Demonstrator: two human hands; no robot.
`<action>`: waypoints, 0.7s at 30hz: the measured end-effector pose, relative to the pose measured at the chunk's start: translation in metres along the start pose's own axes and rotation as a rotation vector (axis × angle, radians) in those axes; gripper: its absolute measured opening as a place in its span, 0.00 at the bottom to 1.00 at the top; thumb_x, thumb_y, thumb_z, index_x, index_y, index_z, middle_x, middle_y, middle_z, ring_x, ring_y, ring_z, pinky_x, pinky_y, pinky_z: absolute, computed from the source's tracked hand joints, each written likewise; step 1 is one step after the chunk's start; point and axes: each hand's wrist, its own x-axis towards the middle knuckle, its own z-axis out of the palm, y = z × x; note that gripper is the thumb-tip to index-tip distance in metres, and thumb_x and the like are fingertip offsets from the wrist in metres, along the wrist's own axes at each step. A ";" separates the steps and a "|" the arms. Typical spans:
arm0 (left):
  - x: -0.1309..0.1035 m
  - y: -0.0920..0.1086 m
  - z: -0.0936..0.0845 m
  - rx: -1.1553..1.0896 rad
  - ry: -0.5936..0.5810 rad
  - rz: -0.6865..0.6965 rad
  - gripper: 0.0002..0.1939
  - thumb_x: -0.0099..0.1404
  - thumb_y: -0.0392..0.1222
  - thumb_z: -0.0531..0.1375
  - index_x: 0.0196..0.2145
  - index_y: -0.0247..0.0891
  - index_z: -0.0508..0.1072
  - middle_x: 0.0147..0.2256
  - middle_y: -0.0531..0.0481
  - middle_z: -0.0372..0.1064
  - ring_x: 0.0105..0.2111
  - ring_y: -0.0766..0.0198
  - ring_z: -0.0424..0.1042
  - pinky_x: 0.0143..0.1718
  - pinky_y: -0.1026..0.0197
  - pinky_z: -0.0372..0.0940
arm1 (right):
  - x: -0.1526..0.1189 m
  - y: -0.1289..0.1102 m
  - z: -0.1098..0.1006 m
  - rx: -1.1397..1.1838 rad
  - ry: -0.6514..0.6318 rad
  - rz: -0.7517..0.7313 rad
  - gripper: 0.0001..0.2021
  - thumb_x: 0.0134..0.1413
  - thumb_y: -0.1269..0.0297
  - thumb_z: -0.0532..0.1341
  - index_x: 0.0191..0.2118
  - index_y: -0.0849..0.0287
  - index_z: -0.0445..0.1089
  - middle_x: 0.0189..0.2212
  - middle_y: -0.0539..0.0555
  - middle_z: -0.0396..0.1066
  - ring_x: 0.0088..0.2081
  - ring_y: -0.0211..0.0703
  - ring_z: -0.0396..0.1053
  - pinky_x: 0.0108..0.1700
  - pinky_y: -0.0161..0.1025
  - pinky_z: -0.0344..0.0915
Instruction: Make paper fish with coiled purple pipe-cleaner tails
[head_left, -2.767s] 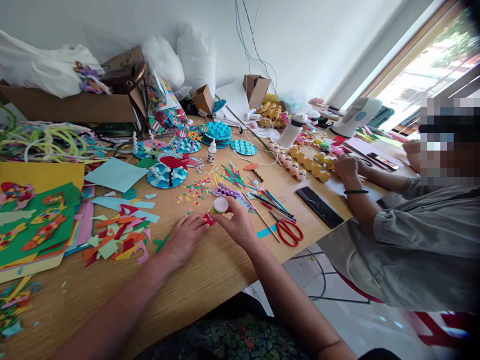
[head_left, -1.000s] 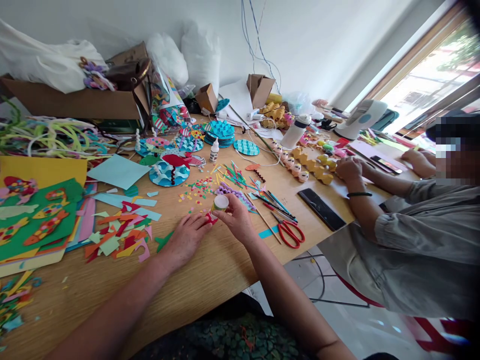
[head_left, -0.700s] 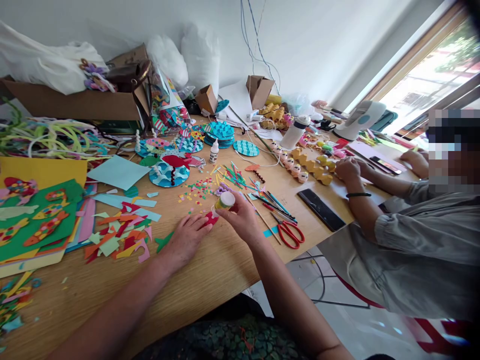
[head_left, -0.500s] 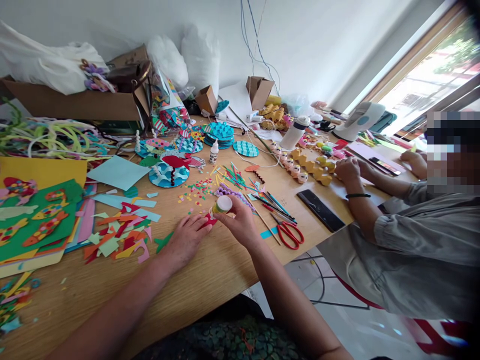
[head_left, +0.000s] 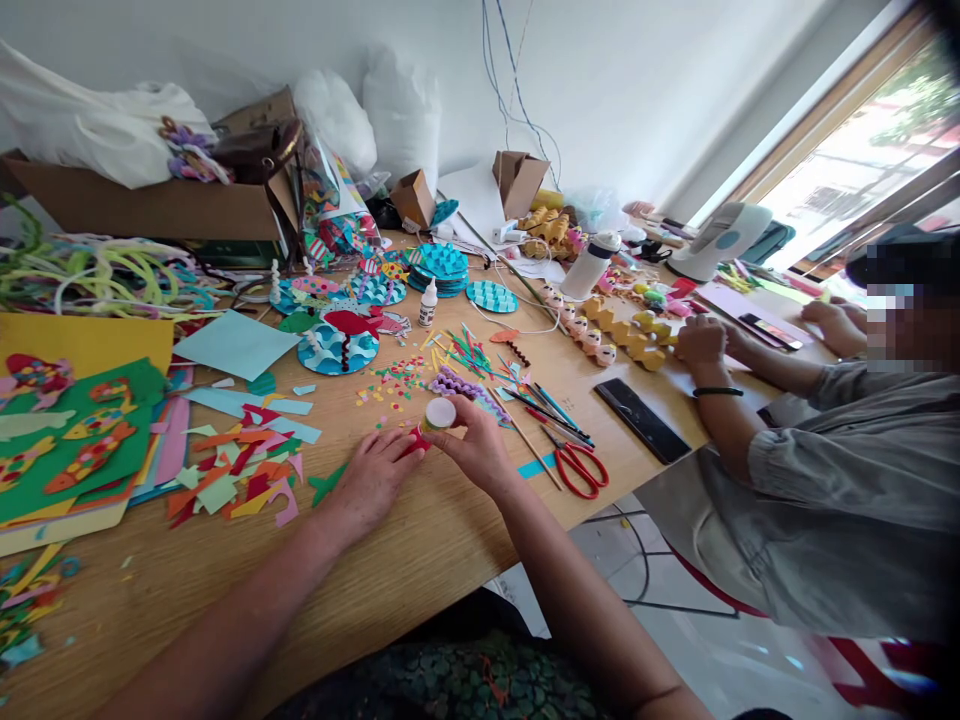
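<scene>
My left hand [head_left: 375, 478] lies flat with its fingers stretched out, the fingertips on a small red paper piece [head_left: 416, 438] on the wooden table [head_left: 420, 520]. A green paper shape [head_left: 327, 486] shows beside that hand. In my right hand [head_left: 474, 446] is a small round container with a whitish end [head_left: 440, 412], tilted over the red piece and gripped between thumb and fingers. Just beyond lie purple fuzzy stems [head_left: 457, 384] and scattered coloured paper dots [head_left: 397, 375]. Part of the red piece is hidden by my fingers.
Red scissors [head_left: 581, 468], brushes and a black phone [head_left: 642, 420] lie to the right. Paper scraps [head_left: 240, 460] are at the left. A white glue bottle [head_left: 428, 303] stands behind the dots. At the right sits another person [head_left: 840, 480], forearms on the table.
My right hand and the container have shifted slightly left and down, closer to the red piece. My left hand looks almost unchanged. The other person's hands have moved slightly right.
</scene>
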 end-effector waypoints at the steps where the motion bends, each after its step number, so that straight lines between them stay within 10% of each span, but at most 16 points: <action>1: 0.000 0.000 0.000 -0.004 0.005 0.000 0.17 0.66 0.33 0.47 0.48 0.43 0.69 0.51 0.51 0.66 0.56 0.59 0.54 0.55 0.51 0.50 | 0.000 0.001 0.000 -0.007 -0.014 0.005 0.13 0.43 0.59 0.64 0.34 0.58 0.66 0.29 0.50 0.68 0.32 0.39 0.65 0.34 0.36 0.63; 21: -0.001 0.000 0.000 0.014 -0.011 -0.018 0.18 0.66 0.34 0.46 0.49 0.45 0.68 0.51 0.51 0.65 0.56 0.60 0.54 0.54 0.51 0.50 | -0.003 -0.001 0.001 0.072 0.049 0.037 0.15 0.42 0.59 0.64 0.37 0.57 0.64 0.30 0.50 0.67 0.32 0.38 0.65 0.33 0.35 0.65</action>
